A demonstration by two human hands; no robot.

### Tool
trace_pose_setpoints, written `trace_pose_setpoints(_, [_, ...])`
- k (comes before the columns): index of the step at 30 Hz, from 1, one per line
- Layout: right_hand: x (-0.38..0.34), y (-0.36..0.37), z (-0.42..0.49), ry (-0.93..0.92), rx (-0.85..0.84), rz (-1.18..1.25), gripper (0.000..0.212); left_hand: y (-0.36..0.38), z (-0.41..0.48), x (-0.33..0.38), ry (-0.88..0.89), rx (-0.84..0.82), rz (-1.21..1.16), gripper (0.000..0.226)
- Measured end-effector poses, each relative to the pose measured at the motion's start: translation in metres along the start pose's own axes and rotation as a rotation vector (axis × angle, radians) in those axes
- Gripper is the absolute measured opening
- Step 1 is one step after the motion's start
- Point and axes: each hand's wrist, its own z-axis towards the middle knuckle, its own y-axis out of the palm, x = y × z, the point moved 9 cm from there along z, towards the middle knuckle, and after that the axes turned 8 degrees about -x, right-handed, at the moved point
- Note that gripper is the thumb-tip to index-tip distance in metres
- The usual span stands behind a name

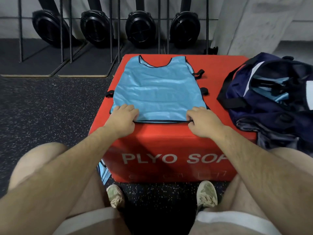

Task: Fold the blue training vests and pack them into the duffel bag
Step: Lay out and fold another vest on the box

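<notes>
Both hands are at the near hem of one blue vest (157, 89) in the head view. The vest lies flat and spread on top of the red plyo box (225, 78), with the neck opening on the far side and black side straps sticking out at both edges. The left hand (122, 118) has its fingers bent over the hem near the left corner and seems to pinch it. The right hand (202, 120) pinches the black hem binding between thumb and fingers near the right corner.

I judge that the folding of this vest is only beginning: it is laid out but not yet folded. The next move probably calls for lifting the hem evenly with both hands and bringing it toward the neck, so that the thin, shiny cloth does not slide or wrinkle.

The duffel bag (264, 106) rests open on the right part of the box. Light blue cloth (271, 85) shows inside it, likely vests already packed. The floor (50, 107) is dark speckled rubber. Four black round fan housings (94, 29) stand by the grey wall behind.
</notes>
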Motion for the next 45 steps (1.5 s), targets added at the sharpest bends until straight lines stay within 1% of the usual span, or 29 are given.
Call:
trace_pose_setpoints(2, [0.0,-0.001,-0.005,0.002,0.024,-0.016,0.015,0.0,-0.002,0.001,-0.031,-0.01,-0.04,0.022])
trace_pose_setpoints(4, [0.001,0.001,-0.01,0.004,0.016,-0.018,0.018,0.003,-0.005,0.003,-0.05,-0.075,-0.085,0.025])
trace_pose_setpoints(7, [0.0,0.003,-0.014,-0.016,0.004,-0.047,0.022,0.0,-0.009,0.008,-0.027,-0.104,-0.073,0.03])
trace_pose_setpoints(10, [-0.002,0.002,-0.016,-0.022,0.022,-0.065,0.019,-0.001,-0.013,0.011,-0.022,-0.107,0.005,0.026])
trace_pose_setpoints(14, [-0.001,0.002,-0.017,0.019,0.012,-0.071,0.02,-0.002,-0.018,0.007,-0.12,-0.153,0.171,0.036])
trace_pose_setpoints(17, [-0.004,0.001,-0.02,0.01,-0.002,-0.067,0.019,-0.002,-0.023,0.007,-0.14,-0.202,0.23,0.036])
trace_pose_setpoints(18, [-0.006,0.0,-0.021,0.001,-0.017,-0.046,0.015,-0.002,-0.023,0.009,-0.123,-0.209,0.214,0.033])
trace_pose_setpoints(20, [-0.009,0.0,-0.023,-0.014,-0.052,0.016,0.004,-0.005,-0.022,0.015,-0.091,-0.182,0.056,0.026])
trace_pose_setpoints(22, [-0.011,0.0,-0.025,-0.014,-0.08,0.079,0.014,-0.007,-0.02,0.027,-0.023,-0.15,-0.182,0.027])
trace_pose_setpoints(24, [-0.013,-0.002,-0.025,-0.015,-0.072,0.107,0.018,-0.003,-0.017,0.047,0.087,-0.15,-0.297,0.025])
trace_pose_setpoints(25, [-0.013,-0.003,-0.025,-0.011,-0.072,0.1,0.018,0.0,-0.015,0.055,0.116,-0.167,-0.313,0.023])
trace_pose_setpoints(27, [-0.01,0.0,-0.023,0.017,-0.097,0.072,0.022,0.006,-0.008,0.064,0.118,-0.21,-0.301,0.022])
trace_pose_setpoints(29, [-0.006,0.003,-0.022,0.046,-0.142,0.101,0.032,0.007,0.0,0.07,0.089,-0.219,-0.241,0.034])
trace_pose_setpoints(30, [-0.005,0.004,-0.022,0.05,-0.161,0.136,0.033,0.006,0.004,0.073,0.074,-0.206,-0.213,0.042])
trace_pose_setpoints(32, [-0.004,0.001,-0.021,0.055,-0.165,0.183,0.027,0.001,0.013,0.082,0.059,-0.149,-0.199,0.049])
trace_pose_setpoints(34, [0.001,-0.011,-0.017,0.071,-0.125,0.201,0.015,-0.004,0.023,0.094,0.07,-0.102,-0.23,0.041])
trace_pose_setpoints(36, [0.015,-0.023,-0.005,0.097,-0.102,0.189,0.013,-0.005,0.04,0.108,0.109,-0.103,-0.266,0.029])
trace_pose_setpoints(40, [0.059,-0.035,0.03,0.182,-0.179,0.078,0.033,-0.005,0.087,0.13,0.183,-0.066,-0.278,0.044])
trace_pose_setpoints(43, [0.083,-0.04,0.046,0.223,-0.161,0.026,0.047,0.005,0.126,0.142,0.154,-0.104,-0.238,0.041])
trace_pose_setpoints(45, [0.093,-0.035,0.053,0.238,-0.152,0.081,0.053,0.011,0.149,0.15,0.125,-0.14,-0.215,0.041])
